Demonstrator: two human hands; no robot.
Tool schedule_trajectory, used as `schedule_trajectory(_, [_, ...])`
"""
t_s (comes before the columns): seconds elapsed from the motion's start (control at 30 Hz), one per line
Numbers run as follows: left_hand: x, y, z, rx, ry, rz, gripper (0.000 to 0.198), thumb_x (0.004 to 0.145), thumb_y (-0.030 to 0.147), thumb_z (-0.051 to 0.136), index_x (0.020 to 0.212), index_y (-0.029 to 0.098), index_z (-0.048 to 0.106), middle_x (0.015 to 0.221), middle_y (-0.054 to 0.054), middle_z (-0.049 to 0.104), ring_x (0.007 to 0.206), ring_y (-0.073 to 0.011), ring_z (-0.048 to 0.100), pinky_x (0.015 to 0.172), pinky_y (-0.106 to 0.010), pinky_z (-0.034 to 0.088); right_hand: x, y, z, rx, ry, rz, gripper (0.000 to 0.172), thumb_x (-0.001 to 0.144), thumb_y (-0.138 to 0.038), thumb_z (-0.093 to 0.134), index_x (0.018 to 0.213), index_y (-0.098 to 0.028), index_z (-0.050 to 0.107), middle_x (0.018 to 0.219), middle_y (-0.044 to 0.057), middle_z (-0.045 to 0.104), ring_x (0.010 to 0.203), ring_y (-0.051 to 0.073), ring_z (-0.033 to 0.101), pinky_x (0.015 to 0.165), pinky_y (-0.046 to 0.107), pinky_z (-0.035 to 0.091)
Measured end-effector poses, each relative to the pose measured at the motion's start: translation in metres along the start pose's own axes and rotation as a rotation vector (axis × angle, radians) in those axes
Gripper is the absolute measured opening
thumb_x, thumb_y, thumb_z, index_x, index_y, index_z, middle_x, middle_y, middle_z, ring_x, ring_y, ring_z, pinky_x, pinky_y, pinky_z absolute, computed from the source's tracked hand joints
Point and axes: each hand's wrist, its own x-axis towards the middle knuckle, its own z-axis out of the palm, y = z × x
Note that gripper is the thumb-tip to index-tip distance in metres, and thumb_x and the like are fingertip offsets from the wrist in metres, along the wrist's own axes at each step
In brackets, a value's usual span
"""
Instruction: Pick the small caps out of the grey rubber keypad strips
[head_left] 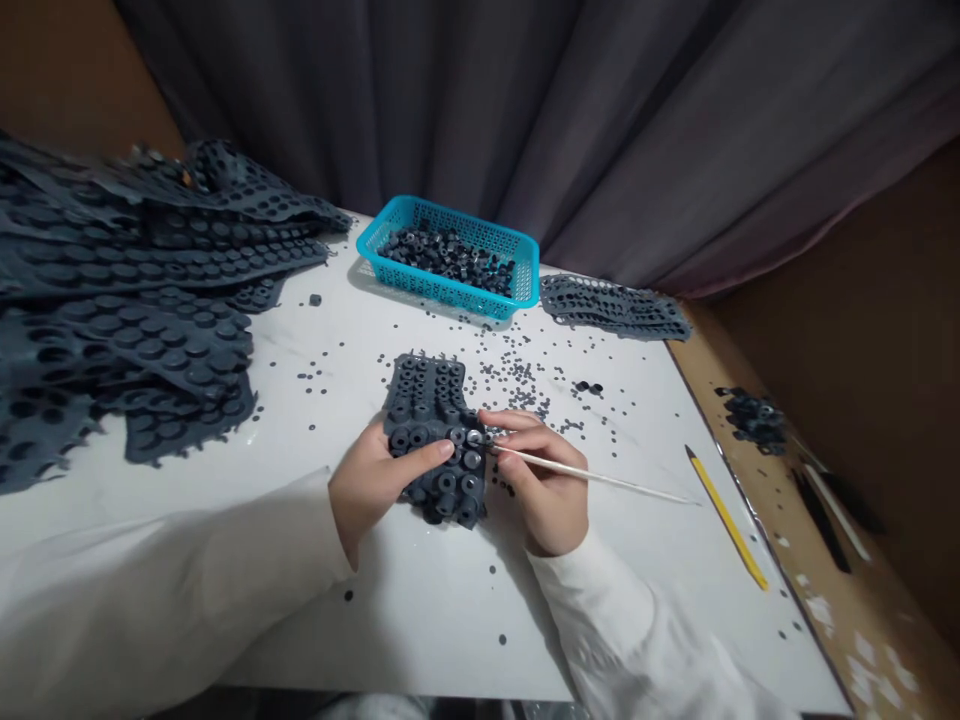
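A dark grey rubber sheet with rows of round, ring-shaped moulded parts lies in front of me on the white table. My left hand grips its left side, thumb across the top near the rings. In my right hand a thin pale stick is pinched between thumb and fingers. The inner end of the stick is at the sheet's right edge, partly hidden by my fingertips. Small dark discs lie scattered on the table just beyond my right hand.
A blue plastic basket of small dark rubber parts stands at the back. Moulded rubber sheets are heaped at left. A perforated sheet lies back right. A yellow pencil-like tool lies right, near a pile of dark pieces.
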Motion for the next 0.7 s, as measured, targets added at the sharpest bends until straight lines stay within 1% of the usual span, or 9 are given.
schedule_trajectory(0.07, [0.0000,0.0017,0.0004,0.023,-0.012,0.006,0.041,0.071,0.037,0.081,0.103,0.015,0.067,0.103,-0.009,0.075,0.098,-0.0265,0.069,0.082,-0.032,0.055,0.0027,-0.0004,-0.0022,-0.070,-0.051,-0.108,0.004,0.081,-0.024,0.072,0.084,-0.027,0.072,0.100,0.004,0.077,0.096,0.020,0.069,0.091,0.040,0.051])
schedule_trajectory(0.17, [0.0006,0.0033,0.0012,0.029,-0.028,0.027,0.040,0.072,0.036,0.080,0.103,0.015,0.067,0.106,-0.010,0.074,0.100,-0.0270,0.068,0.083,-0.032,0.055,0.0039,-0.0001,-0.0022,-0.090,-0.116,-0.158,0.007,0.083,-0.024,0.071,0.088,-0.027,0.072,0.101,0.005,0.077,0.098,0.022,0.070,0.090,0.042,0.052])
schedule_trajectory(0.43, [-0.0006,0.0032,0.0010,0.043,-0.060,0.058,0.044,0.075,0.037,0.077,0.111,0.014,0.064,0.111,-0.012,0.072,0.104,-0.0291,0.067,0.086,-0.034,0.054,0.0023,0.0003,0.0001,-0.103,-0.123,-0.147,0.003,0.084,-0.029,0.069,0.086,-0.027,0.071,0.099,0.005,0.078,0.097,0.022,0.070,0.088,0.043,0.054])
schedule_trajectory(0.57, [-0.0026,0.0043,0.0025,0.066,-0.049,0.052,0.043,0.074,0.041,0.077,0.107,0.014,0.067,0.103,-0.012,0.074,0.105,-0.0316,0.066,0.088,-0.036,0.054,0.0012,0.0005,-0.0004,-0.105,-0.113,-0.096,0.003,0.083,-0.029,0.070,0.085,-0.028,0.072,0.099,0.005,0.078,0.096,0.023,0.070,0.088,0.045,0.053])
schedule_trajectory(0.7, [-0.0015,0.0028,0.0023,0.072,-0.032,0.045,0.047,0.071,0.043,0.079,0.107,0.015,0.069,0.099,-0.012,0.075,0.104,-0.0323,0.066,0.088,-0.037,0.054,0.0003,0.0013,-0.0015,-0.129,-0.120,-0.100,0.003,0.082,-0.028,0.071,0.085,-0.028,0.072,0.098,0.005,0.078,0.095,0.024,0.069,0.086,0.047,0.053])
